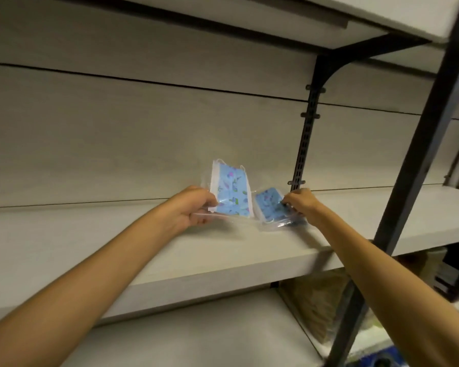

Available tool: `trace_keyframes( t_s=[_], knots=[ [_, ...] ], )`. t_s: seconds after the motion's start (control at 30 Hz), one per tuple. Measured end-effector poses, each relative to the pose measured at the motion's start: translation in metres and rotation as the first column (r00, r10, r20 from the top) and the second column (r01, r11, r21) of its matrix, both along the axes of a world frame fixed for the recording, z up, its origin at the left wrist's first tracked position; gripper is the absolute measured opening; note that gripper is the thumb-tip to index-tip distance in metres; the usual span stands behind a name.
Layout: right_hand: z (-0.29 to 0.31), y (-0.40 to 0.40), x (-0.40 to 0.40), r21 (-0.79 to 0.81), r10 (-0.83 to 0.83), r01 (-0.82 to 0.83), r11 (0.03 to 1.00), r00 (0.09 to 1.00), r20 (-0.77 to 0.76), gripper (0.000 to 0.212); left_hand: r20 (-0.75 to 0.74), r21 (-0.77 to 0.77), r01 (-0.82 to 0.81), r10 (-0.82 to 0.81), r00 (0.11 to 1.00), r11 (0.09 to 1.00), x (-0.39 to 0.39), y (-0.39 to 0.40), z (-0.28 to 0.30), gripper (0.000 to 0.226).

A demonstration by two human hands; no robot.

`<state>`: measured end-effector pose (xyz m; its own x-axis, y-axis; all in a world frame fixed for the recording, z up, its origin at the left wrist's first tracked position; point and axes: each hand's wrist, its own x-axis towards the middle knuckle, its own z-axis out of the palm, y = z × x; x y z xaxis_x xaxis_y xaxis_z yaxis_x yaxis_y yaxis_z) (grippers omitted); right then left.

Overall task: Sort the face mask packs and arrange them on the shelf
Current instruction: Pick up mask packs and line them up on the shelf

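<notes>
I'm holding one face mask pack in each hand, both out over the pale shelf [170, 250]. My left hand [188, 207] is pinching the lighter blue pack [231, 192] by its lower corner, fingers curled round the clear wrapper, so it's standing nearly upright and I can read its print: small leaves and purple dabs on sky blue, white edging down one side, ear loops poking out on top. My right hand [302, 203] is closing on the darker blue pack [272, 206], tilting it low, its wrapper just touching the board, I judge. The two packs are sitting between my grips, almost touching. The film is glossy, crinkly and slippery, hence the corner pinches. Just behind my right grip, the slotted black upright [306, 133] is marking the bay's end, a sensible place to start a row.
</notes>
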<state>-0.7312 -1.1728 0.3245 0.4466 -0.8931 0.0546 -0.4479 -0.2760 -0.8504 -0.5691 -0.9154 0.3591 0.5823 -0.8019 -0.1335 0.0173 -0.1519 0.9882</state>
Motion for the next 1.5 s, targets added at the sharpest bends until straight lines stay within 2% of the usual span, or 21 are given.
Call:
trace_keyframes(
  t_s=[0.23,0.33,0.4,0.47,0.53,0.6,0.67,0.73,0.8,0.83,0.9,1.0,1.07,1.17,1.3,1.43,1.5],
  knots=[
    [-0.015,-0.024,-0.008,-0.070,-0.169,0.157,0.985,0.955,-0.243,0.028,-0.055,0.041,0.013,-0.011,0.998,0.999,-0.013,-0.044,-0.008,0.023],
    [-0.012,-0.023,-0.012,-0.088,-0.186,0.166,0.982,0.922,-0.340,0.045,-0.056,0.063,0.022,-0.019,0.998,0.998,-0.019,-0.066,-0.012,0.015],
    [-0.010,-0.023,-0.015,-0.102,-0.178,0.151,0.983,0.913,-0.367,0.047,-0.049,0.080,0.026,-0.022,0.999,0.996,-0.027,-0.080,-0.014,0.015],
    [-0.009,-0.027,-0.016,-0.102,-0.173,0.148,0.984,0.928,-0.330,0.036,-0.027,0.110,0.043,-0.040,0.999,0.993,-0.036,-0.093,-0.017,0.026],
    [-0.009,-0.031,-0.017,-0.086,-0.177,0.161,0.983,0.952,-0.248,0.024,0.014,0.116,0.046,-0.048,0.999,0.992,-0.044,-0.104,-0.017,0.024],
    [-0.010,-0.035,-0.017,-0.054,-0.178,0.171,0.984,0.968,-0.176,0.026,0.014,0.104,0.059,-0.061,0.998,0.993,-0.049,-0.113,-0.017,0.026],
    [-0.009,-0.035,-0.018,-0.032,-0.171,0.168,0.985,0.976,-0.133,0.029,0.034,0.087,0.065,-0.068,0.997,0.994,-0.048,-0.122,-0.021,0.039],
    [-0.009,-0.034,-0.019,-0.020,-0.158,0.157,0.987,0.980,-0.123,0.028,0.146,0.120,0.069,-0.086,0.986,0.990,-0.047,-0.126,-0.025,0.050],
    [-0.009,-0.034,-0.019,-0.027,-0.141,0.138,0.990,0.979,-0.146,0.029,0.368,0.221,0.021,-0.104,0.924,0.975,-0.044,-0.125,-0.031,0.063],
    [-0.008,-0.034,-0.019,-0.037,-0.133,0.129,0.991,0.977,-0.167,0.032,0.495,0.277,-0.050,-0.097,0.864,0.960,-0.044,-0.122,-0.032,0.068],
    [-0.008,-0.034,-0.017,-0.056,-0.130,0.120,0.991,0.965,-0.229,0.040,0.669,0.286,-0.150,-0.086,0.738,0.946,-0.039,-0.121,-0.035,0.063],
    [-0.008,-0.035,-0.015,-0.087,-0.146,0.125,0.988,0.936,-0.320,0.044,0.724,0.266,-0.074,-0.149,0.674,0.961,-0.037,-0.120,-0.038,0.032],
    [-0.009,-0.035,-0.014,-0.101,-0.155,0.128,0.987,0.927,-0.341,0.044,0.727,0.318,-0.020,-0.231,0.647,0.948,-0.039,-0.119,-0.041,0.018],
    [-0.011,-0.032,-0.014,-0.122,-0.157,0.120,0.985,0.920,-0.360,0.048,0.757,0.389,0.012,-0.327,0.566,0.921,-0.041,-0.118,-0.046,0.030],
    [-0.012,-0.031,-0.013,-0.166,-0.159,0.100,0.981,0.904,-0.396,0.048,0.772,0.413,0.022,-0.363,0.521,0.910,-0.039,-0.117,-0.047,0.036],
    [-0.009,-0.023,-0.015,-0.276,-0.183,0.063,0.959,0.882,-0.434,0.046,0.816,0.355,0.008,-0.314,0.486,0.935,-0.032,-0.108,-0.043,0.041],
    [-0.006,-0.016,-0.013,-0.358,-0.199,0.048,0.933,0.895,-0.400,0.042,0.849,0.319,-0.013,-0.280,0.449,0.948,-0.025,-0.097,-0.038,0.043]
  ],
)
